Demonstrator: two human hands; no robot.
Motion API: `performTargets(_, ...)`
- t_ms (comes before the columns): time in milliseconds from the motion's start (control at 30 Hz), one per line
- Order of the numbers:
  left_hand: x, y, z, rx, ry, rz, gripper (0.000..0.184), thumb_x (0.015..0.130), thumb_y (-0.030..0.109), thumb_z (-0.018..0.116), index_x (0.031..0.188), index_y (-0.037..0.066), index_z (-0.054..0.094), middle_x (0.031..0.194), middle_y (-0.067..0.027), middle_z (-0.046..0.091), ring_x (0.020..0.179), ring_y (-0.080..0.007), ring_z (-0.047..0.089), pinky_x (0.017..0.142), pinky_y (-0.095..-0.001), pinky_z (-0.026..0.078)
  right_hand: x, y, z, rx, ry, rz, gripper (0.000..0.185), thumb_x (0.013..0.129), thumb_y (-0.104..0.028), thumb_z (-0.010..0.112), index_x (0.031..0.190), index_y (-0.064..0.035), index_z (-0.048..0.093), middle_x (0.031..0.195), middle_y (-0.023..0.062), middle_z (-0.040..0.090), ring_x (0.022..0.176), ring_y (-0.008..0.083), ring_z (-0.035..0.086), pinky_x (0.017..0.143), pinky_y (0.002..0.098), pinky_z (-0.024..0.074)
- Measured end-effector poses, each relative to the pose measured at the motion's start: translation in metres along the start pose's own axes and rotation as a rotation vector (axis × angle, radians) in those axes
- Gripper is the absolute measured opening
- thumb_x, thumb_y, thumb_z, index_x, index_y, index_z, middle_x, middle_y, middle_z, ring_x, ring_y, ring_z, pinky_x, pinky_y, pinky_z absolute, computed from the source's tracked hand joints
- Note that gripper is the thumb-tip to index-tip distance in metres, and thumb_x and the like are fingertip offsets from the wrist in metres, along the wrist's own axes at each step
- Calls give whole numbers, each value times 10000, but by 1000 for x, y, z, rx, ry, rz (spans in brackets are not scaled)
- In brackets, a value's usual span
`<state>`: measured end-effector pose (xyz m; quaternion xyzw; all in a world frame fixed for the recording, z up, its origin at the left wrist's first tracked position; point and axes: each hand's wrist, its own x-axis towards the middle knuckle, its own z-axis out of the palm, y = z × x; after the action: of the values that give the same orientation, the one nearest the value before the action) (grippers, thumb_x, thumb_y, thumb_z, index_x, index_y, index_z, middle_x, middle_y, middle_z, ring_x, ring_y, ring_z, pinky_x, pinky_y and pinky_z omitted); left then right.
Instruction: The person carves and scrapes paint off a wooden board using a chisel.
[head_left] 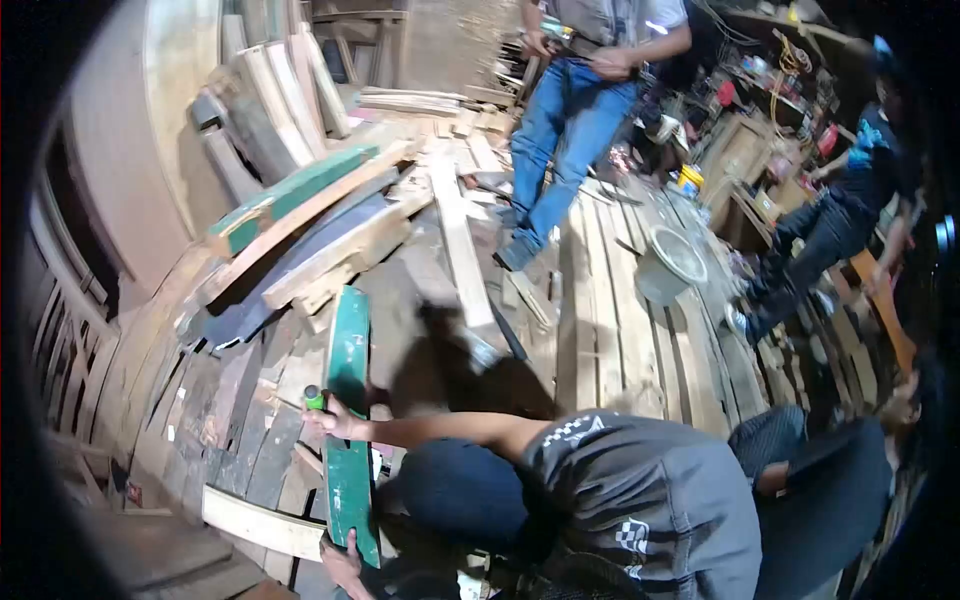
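Observation:
A green-painted wooden board (349, 480) lies lengthwise on the plank floor in front of my bent knee. My right hand (345, 421) rests over its left edge, fingers closed around a tool with a green and black handle (314, 398); the tool's working end is hidden. At the near end of the board, my left hand (343, 565) grips the edge with the thumb on the face. Beside that hand, a pale wood strip (262, 522) lies crosswise against the board.
Stacked beams (300, 215) lie beyond the board. A long pale plank (460, 240) stretches past a dark tool handle (510, 335). Farther right stands a whitish bucket (672, 265). A person in jeans (575, 130) stands ahead; another person (850, 210) is at the far right.

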<state>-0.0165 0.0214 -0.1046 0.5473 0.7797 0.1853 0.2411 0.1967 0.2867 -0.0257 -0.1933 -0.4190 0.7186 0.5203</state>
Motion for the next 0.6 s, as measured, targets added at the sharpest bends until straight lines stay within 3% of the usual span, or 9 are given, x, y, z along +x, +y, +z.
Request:
performTargets(33, -1, 4, -4, 3, 10, -10, 832, 773, 590, 763, 1275, -43, 564, 1184, -284, 632, 1111, -467, 596, 939, -531, 476, 2, 9, 0, 65, -18, 40, 198, 907, -141, 697, 988, -117, 517, 713, -70, 439, 565, 30, 377, 504, 209, 303)
performTargets(67, -2, 9, -12, -53, -11, 32, 845, 766, 614, 754, 1272, -38, 569, 1169, -281, 636, 1088, -473, 602, 912, -527, 495, 1, 11, 3, 25, 111, 30, 180, 926, -133, 678, 991, -109, 512, 708, -66, 432, 563, 36, 367, 509, 215, 309)
performTargets(100, -3, 4, -10, -33, 26, 51, 843, 759, 619, 756, 1263, -32, 575, 1155, -274, 641, 1071, -469, 609, 902, -524, 501, -2, -12, 4, -81, -77, 28, 156, 947, -155, 651, 978, -98, 509, 707, -45, 452, 567, 48, 397, 504, 226, 322)
performTargets(167, 0, -5, 5, -6, 110, 99, 839, 745, 630, 760, 1246, -20, 587, 1127, -259, 651, 1037, -462, 622, 882, -519, 515, -4, -27, 14, -163, -64, -8, 178, 945, -205, 664, 877, -100, 538, 619, -45, 452, 489, 63, 409, 458, 238, 325)
performTargets(200, 2, -22, 4, -41, 15, 228, 757, 867, 574, 694, 1343, 4, 548, 1190, -290, 653, 1085, -471, 627, 951, -502, 498, -4, -31, 15, -162, -94, -2, 167, 943, -197, 658, 883, -99, 537, 624, -43, 455, 497, 65, 420, 467, 241, 339)
performTargets(400, -17, 29, -35, -8, -12, 38, 780, 842, 594, 703, 1315, -8, 558, 1149, -284, 666, 1061, -461, 635, 908, -507, 507, -7, -56, 27, -183, -102, 53, 126, 923, -150, 600, 949, -80, 499, 726, 10, 495, 641, 114, 500, 592, 290, 434)
performTargets(600, -19, 30, -39, -27, -19, -4, 803, 839, 639, 672, 1306, -6, 566, 1154, -298, 657, 1074, -469, 628, 914, -522, 499, -4, -51, 15, -189, -147, 69, 120, 965, -174, 581, 941, -80, 509, 732, 1, 506, 648, 110, 509, 606, 285, 436)
